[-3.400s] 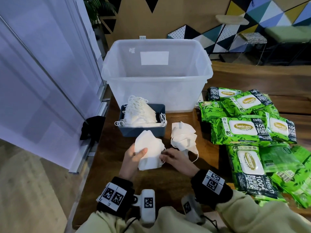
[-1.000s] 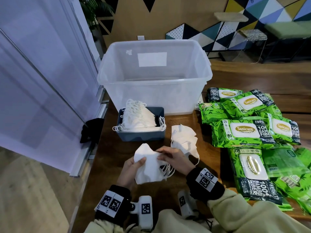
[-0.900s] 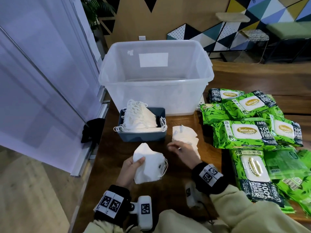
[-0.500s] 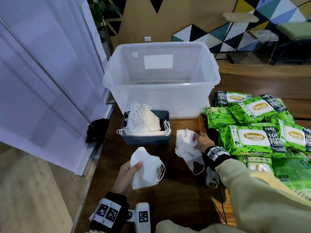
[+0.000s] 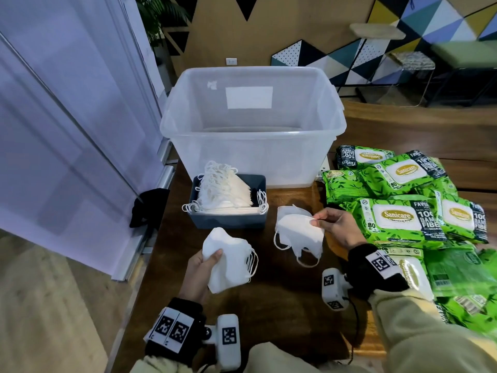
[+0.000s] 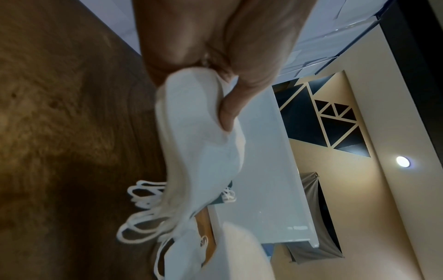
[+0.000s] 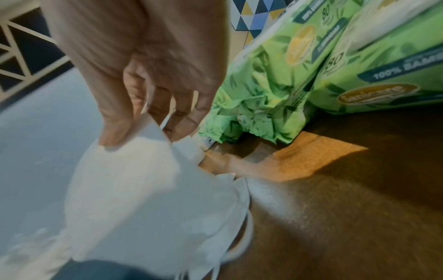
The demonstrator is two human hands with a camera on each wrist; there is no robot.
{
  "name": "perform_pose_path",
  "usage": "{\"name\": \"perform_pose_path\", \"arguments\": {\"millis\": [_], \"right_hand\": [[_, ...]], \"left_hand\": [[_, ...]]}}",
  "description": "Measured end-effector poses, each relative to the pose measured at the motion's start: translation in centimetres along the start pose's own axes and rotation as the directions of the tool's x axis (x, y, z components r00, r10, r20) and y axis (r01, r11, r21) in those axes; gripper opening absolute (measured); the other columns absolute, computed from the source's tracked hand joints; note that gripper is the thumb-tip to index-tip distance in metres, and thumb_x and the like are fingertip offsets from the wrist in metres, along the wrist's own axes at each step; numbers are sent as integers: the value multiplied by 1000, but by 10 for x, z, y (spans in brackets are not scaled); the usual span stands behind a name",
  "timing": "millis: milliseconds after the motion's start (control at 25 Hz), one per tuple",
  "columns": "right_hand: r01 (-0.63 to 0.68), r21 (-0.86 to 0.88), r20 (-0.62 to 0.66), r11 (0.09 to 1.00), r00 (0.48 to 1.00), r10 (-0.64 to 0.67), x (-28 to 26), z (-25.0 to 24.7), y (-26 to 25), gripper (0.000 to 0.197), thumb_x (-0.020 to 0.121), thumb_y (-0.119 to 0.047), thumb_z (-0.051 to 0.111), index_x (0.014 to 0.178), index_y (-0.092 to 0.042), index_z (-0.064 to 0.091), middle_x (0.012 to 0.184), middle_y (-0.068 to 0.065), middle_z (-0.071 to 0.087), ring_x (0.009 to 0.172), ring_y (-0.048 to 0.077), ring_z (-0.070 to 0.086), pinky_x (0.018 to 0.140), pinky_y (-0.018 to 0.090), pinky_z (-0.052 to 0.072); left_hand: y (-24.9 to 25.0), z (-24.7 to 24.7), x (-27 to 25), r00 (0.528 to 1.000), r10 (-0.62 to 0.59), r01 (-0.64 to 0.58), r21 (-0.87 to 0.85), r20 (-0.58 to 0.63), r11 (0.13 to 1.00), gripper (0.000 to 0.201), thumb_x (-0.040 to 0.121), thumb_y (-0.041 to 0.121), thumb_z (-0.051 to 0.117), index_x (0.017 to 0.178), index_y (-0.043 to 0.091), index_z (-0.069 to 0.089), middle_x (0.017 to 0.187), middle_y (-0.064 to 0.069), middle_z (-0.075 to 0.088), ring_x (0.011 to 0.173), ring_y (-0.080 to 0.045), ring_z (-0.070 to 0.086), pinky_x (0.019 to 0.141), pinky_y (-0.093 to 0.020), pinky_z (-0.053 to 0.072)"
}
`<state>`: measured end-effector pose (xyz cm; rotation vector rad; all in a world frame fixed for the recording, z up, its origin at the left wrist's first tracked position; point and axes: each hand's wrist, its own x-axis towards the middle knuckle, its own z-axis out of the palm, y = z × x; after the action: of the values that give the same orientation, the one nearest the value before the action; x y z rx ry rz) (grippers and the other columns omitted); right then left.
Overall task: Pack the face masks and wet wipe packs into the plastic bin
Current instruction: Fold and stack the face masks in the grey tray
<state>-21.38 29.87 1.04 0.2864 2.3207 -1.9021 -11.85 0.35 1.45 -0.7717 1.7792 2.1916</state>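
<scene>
A large translucent plastic bin [image 5: 250, 146] stood at the back of the dark wooden tabletop [image 5: 279, 305], nothing visible inside it. Just before it, a small grey-blue tray [image 5: 228, 222] held a heap of folded white face masks [image 5: 223, 195]. The left hand [image 5: 197, 275] gripped a stack of white masks [image 5: 228, 262], thumb curled over it. The right hand [image 5: 336, 227] pinched another white mask bundle [image 5: 298, 232] by its edge. Green wet wipe packs [image 5: 398, 216] lay piled to the right.

1. Large translucent plastic bin [image 5: 252, 146]: smooth, faintly glossy walls.
2. White folded cloth-like face masks [image 5: 228, 261]: soft, matt.
3. Green printed wet wipe packs [image 5: 398, 219]: glossy, crinkled plastic film.
4. Dark brown wooden table [image 5: 282, 305]: grained, smooth.
</scene>
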Motion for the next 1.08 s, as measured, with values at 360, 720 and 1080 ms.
{"name": "perform_pose_path", "arguments": {"millis": [360,720,1080], "right_hand": [[530,-658,90,534,760,-643,-80,91,-24,17,88,-24,53,92,-21,70,77,-2,73,62,13,66,61,24,50],[790,-601,466,120,469,-751,-104,131,-15,31,80,-17,47,93,-16,75,94,-4,75,98,7,68,68,18,52],[783,-609,449,127,472,-759,-109,139,-13,34,96,-27,41,89,-18,74,91,-7,75,98,7,68,68,19,52]], "left_hand": [[3,34,-3,994,103,-101,-59,38,993,22,95,6,47,110,-1,61,100,-17,68,86,-26,66,72,-32,56],[2,48,-5,996,27,-46,-232,-84,972,30,101,14,36,112,-4,57,100,-22,65,85,-28,64,80,-35,53],[12,49,-12,993,-115,99,-366,-22,925,52,98,42,36,95,-6,59,65,-11,71,54,-17,68,51,-21,54]]}}
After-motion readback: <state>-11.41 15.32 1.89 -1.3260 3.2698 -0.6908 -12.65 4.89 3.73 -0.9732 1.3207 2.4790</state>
